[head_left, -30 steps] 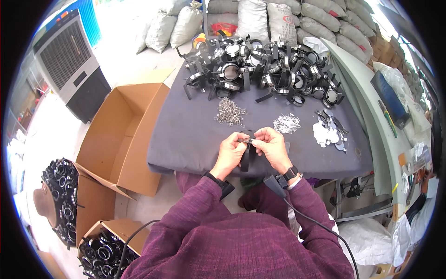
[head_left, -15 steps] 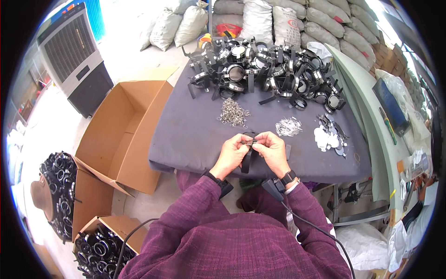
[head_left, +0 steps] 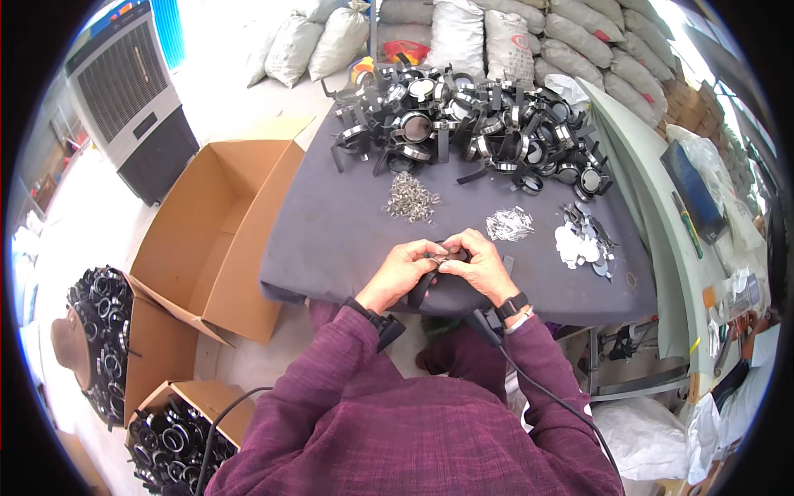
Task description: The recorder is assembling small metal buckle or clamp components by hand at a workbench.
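Observation:
My left hand and my right hand meet near the front edge of the table, both with fingers closed on a watch. Its black strap hangs below the left fingers, and part of a dark round case shows between the hands. The fingertips pinch at the strap end; what small part lies there is hidden. Just beyond the hands sit a heap of small metal buckles and a heap of thin silver pins. White discs lie to the right, mixed with dark pieces.
A large pile of black-strapped watches covers the table's far side. An open cardboard box stands left of the grey-clothed table. Boxes of black watches sit at lower left. An air cooler and stacked sacks stand behind.
The strap, upright between the hands before, now curves beneath the left fingers, and the round case has come into sight. My right hand has tilted over toward the left.

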`<move>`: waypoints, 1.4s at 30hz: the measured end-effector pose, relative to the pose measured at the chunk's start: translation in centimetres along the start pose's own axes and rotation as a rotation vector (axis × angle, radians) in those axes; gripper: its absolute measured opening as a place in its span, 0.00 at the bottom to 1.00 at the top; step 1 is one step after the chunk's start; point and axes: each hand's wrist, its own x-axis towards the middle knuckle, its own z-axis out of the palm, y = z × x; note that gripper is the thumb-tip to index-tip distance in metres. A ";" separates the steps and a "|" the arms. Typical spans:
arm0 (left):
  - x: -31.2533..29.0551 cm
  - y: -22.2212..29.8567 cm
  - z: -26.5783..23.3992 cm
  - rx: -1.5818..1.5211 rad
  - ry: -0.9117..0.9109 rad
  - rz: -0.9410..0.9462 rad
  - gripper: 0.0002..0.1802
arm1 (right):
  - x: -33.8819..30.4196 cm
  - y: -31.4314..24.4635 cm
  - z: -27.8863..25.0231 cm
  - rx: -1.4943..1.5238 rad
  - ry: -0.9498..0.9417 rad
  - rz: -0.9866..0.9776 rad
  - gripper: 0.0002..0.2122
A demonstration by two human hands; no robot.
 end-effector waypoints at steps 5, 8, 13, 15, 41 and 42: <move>-0.8 0.0 0.6 0.077 0.208 -0.048 0.16 | -1.7 -1.8 -4.8 -0.714 0.103 0.143 0.17; -0.6 0.0 1.0 0.179 0.264 -0.050 0.16 | -3.5 -0.5 -7.5 -0.916 -0.021 0.243 0.16; 0.1 0.0 1.0 0.268 0.299 -0.023 0.14 | -3.8 1.1 -8.6 -0.772 -0.008 0.291 0.17; 0.5 -0.1 0.5 0.260 0.277 0.012 0.11 | -3.3 1.6 -9.3 -0.505 -0.027 0.464 0.18; 1.2 -2.3 -0.5 0.392 0.349 0.442 0.03 | 0.9 -1.6 0.4 -0.261 0.034 -0.252 0.10; 1.1 -2.5 -0.7 0.432 0.339 0.481 0.04 | 1.1 -1.4 0.4 -0.246 0.018 -0.210 0.10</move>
